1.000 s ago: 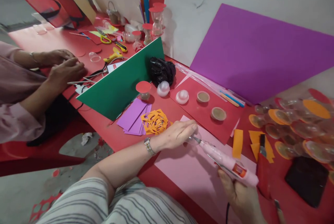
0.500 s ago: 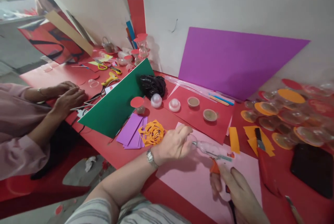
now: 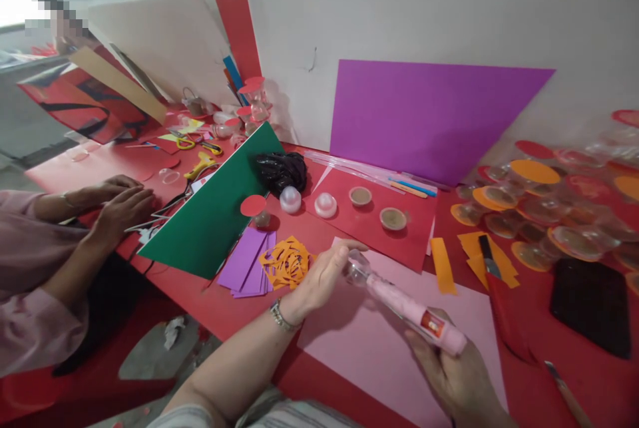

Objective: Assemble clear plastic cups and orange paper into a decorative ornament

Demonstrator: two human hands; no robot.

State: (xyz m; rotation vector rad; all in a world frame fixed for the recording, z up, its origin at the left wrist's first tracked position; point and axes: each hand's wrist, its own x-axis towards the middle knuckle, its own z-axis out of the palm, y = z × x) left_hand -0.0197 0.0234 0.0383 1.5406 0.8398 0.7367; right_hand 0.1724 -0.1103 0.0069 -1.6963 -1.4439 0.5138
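My left hand, with a watch at its wrist, is closed on a small clear plastic cup, tilted above the pink sheet. My right hand grips a pink hot glue gun. Its nozzle points left into or against the cup; I cannot tell whether they touch. A stack of purple paper strips and an orange cut-paper piece lie left of my left hand. Beyond it, two brown-filled cups and a clear dome rest on a red sheet.
A green board leans at the left, a purple board at the back. Cups with orange and red discs crowd the right, near a black phone-like slab and a cutter. Another person's hands rest at the far left.
The glue gun has turned in my right hand, its pink body now facing up and its nozzle at the cup. My left hand has turned too. The view has shifted slightly.
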